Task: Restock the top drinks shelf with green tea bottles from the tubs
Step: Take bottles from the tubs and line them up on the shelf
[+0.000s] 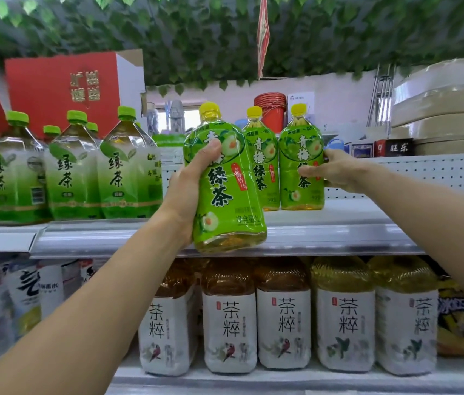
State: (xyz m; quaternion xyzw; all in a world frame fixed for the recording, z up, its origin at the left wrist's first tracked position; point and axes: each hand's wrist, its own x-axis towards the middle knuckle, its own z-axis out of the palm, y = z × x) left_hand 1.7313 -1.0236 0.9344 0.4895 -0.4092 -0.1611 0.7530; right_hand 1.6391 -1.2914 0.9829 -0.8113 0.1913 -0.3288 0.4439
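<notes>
Green tea bottle (pixel 225 181), yellow-capped and wrapped in a bright green label, is being held upright in the left hand (pixel 188 189), just in front of the front edge of the top shelf (pixel 339 223); its base is hanging level with that edge, and whether it is touching the shelf cannot be told. The thumb is pressing across the label front while the other fingers are curling round the back, out of sight. Two more yellow-capped bottles are standing side by side on the shelf behind it: the middle bottle (pixel 262 166) and the right bottle (pixel 302 166). The right hand (pixel 336 172) is gripping the right bottle from its right side, thumb lying across the label front, the remaining fingers wrapping behind it. Toward the shelf's left end, a row of green-capped bottles (pixel 68 172) is standing with a red carton (pixel 62 86) behind them. On the lower shelf, white-labelled tea bottles (pixel 282 317) are lining the front edge.
</notes>
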